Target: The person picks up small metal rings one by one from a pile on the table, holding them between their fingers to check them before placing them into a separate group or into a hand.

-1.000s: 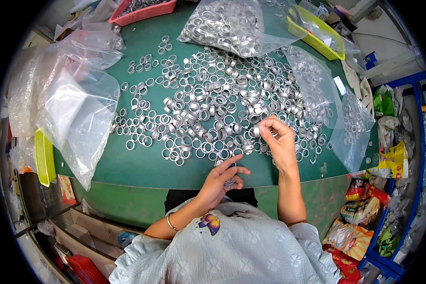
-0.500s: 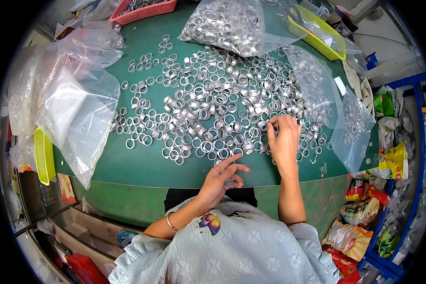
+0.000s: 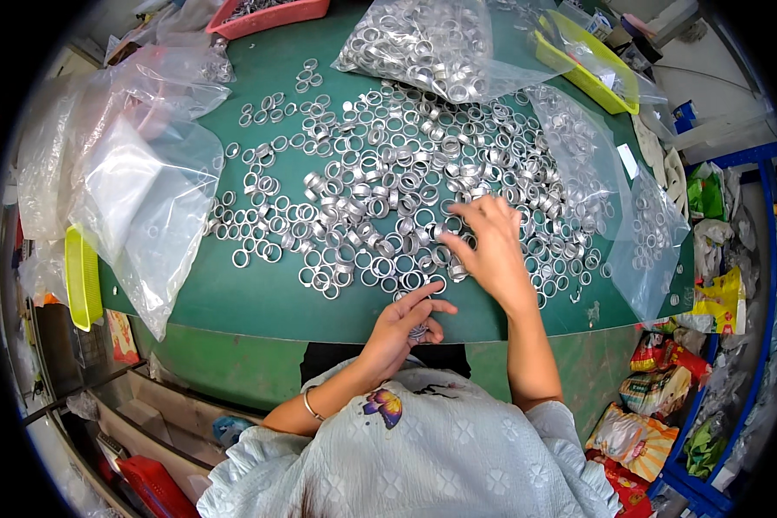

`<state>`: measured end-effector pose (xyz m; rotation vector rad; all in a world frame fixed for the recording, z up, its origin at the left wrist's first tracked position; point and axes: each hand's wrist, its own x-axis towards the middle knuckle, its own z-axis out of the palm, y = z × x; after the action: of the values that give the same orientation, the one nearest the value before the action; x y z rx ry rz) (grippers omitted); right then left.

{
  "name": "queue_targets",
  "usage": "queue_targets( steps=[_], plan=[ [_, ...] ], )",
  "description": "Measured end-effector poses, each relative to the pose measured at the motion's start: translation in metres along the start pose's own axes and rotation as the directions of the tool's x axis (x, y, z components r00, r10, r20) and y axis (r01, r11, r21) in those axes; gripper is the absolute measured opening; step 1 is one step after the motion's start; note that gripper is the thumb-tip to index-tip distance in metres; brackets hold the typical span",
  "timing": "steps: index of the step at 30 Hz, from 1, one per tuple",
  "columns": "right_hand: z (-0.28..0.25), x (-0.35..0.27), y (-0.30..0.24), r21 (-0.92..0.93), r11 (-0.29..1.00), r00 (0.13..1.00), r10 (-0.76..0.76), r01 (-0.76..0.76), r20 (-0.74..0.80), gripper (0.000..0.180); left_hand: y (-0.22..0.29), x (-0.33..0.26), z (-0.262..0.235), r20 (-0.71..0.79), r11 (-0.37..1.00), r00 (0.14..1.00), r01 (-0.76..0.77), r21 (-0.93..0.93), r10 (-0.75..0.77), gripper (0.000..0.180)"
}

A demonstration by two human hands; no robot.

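Several silver metal rings (image 3: 380, 181) lie spread over a green table (image 3: 259, 298). My right hand (image 3: 490, 246) reaches into the near part of the spread, fingertips pinching among the rings; whether it holds one I cannot tell. My left hand (image 3: 406, 321) rests at the table's near edge, fingers curled around a small stack of rings (image 3: 418, 331), index finger stretched out. A bracelet sits on my left wrist.
A clear bag full of rings (image 3: 423, 43) lies at the far side, more clear bags (image 3: 147, 190) at the left and at the right (image 3: 639, 233). A yellow tray (image 3: 587, 65) and a red tray (image 3: 268, 13) stand at the back. Snack packets (image 3: 656, 406) pile at the lower right.
My right hand has moved left and a little farther into the ring spread. My left hand has stayed at the table edge with its stack.
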<state>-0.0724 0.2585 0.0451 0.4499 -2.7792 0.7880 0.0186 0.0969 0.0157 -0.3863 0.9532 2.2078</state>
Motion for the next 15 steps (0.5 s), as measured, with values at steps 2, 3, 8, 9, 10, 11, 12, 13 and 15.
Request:
queue_targets(
  steps=[2,3,8,9,10,11,12,13,15],
  plan=[
    [0.003,-0.001,-0.003,0.004,1.0,0.997,-0.029,0.029,0.065,0.026,0.0,0.0,0.0,0.005,1.0,1.0,0.002,-0.002,-0.002,0.042],
    [0.009,-0.002,0.0,-0.007,1.0,0.995,-0.027,0.028,0.092,0.026,0.0,0.001,0.0,0.009,1.0,1.0,0.002,0.0,-0.002,0.042],
    [0.002,-0.004,0.006,0.485,0.857,0.983,0.123,-0.174,0.135,0.024,0.001,0.0,0.002,0.008,1.0,1.0,-0.002,-0.006,0.002,0.042],
    [-0.005,-0.006,0.005,0.688,0.684,0.969,0.136,-0.243,0.207,0.026,0.0,0.0,0.002,0.011,1.0,1.0,-0.008,-0.007,0.008,0.042],
    [-0.008,-0.008,0.002,0.78,0.541,0.949,0.191,-0.314,0.25,0.025,0.0,0.0,0.001,0.014,1.0,1.0,-0.014,-0.007,0.014,0.042],
    [-0.011,-0.012,0.0,0.846,0.38,0.924,0.236,-0.373,0.301,0.024,0.0,0.0,0.002,0.011,1.0,1.0,-0.013,-0.007,0.013,0.042],
    [-0.013,-0.015,-0.002,0.886,0.205,0.894,0.273,-0.416,0.357,0.023,0.001,0.0,0.002,0.009,1.0,1.0,-0.01,-0.004,0.01,0.042],
    [-0.013,-0.018,0.0,0.898,0.158,0.899,0.235,-0.41,0.369,0.027,0.001,0.0,0.003,0.006,1.0,1.0,-0.007,-0.002,0.007,0.042],
    [-0.015,-0.022,-0.001,0.91,0.05,0.9,0.178,-0.413,0.398,0.03,0.001,0.0,0.004,0.006,1.0,1.0,-0.008,-0.002,0.008,0.042]
  ],
)
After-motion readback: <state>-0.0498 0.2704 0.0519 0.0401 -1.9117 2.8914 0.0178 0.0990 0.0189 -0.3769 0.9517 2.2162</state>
